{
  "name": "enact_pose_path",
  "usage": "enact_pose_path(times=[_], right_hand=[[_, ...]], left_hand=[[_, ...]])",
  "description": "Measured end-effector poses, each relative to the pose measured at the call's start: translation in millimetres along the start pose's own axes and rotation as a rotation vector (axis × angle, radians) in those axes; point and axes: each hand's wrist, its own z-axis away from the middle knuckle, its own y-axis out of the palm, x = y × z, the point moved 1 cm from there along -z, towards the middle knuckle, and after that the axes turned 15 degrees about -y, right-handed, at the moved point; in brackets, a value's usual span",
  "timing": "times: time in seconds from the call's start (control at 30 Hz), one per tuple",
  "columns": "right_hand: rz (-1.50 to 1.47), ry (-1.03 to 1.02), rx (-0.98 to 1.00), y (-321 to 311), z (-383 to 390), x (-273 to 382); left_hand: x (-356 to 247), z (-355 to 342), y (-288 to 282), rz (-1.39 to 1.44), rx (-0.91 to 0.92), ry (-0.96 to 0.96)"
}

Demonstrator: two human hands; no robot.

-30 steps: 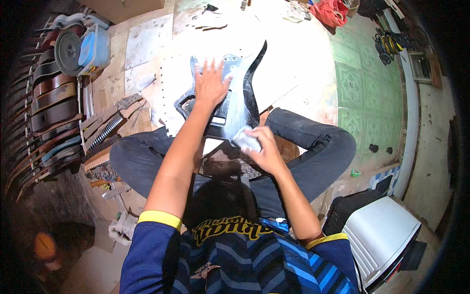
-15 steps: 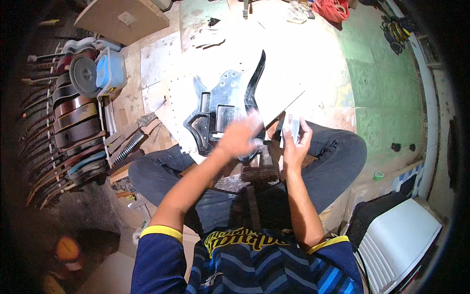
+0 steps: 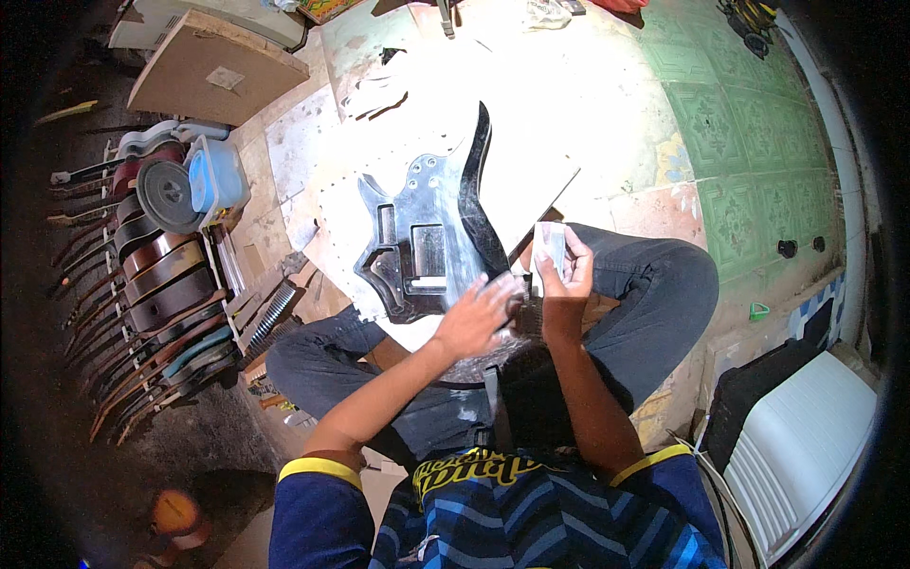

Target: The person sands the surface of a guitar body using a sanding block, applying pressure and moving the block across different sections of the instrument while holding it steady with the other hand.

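Note:
A black electric guitar body [image 3: 427, 211] lies between my crossed legs, with routed cavities and a dusty pale patch down its face. My left hand [image 3: 479, 313] has its fingers spread over the lower right part of the body; whether they touch it is unclear. Just right of the body, my right hand [image 3: 564, 280] grips a pale, folded sanding pad [image 3: 546, 242], held upright with my thumb across its face. A pale board [image 3: 346, 209] lies under the guitar body.
A rack of guitars [image 3: 156, 284] stands on the left beside a clear tub with a blue lid [image 3: 218, 185]. Cardboard [image 3: 218, 66] lies at the upper left, tools [image 3: 275, 313] by my left knee. Green tiles [image 3: 739, 209] run along the right, with a white ridged case [image 3: 796, 446] at the lower right.
My left hand has come down from the top of the guitar body to its lower right. My right hand has lifted the pad off the body and turned it upright, further right.

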Motion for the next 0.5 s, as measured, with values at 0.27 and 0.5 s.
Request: enact_pose_path(times=[0.27, 0.5], right_hand=[[0.002, 0.020, 0.032, 0, 0, -2], [0.006, 0.032, 0.041, 2, 1, -3]], left_hand=[[147, -71, -45, 0.340, -0.412, -0.737], [106, -74, -22, 0.177, -0.563, -0.586]])
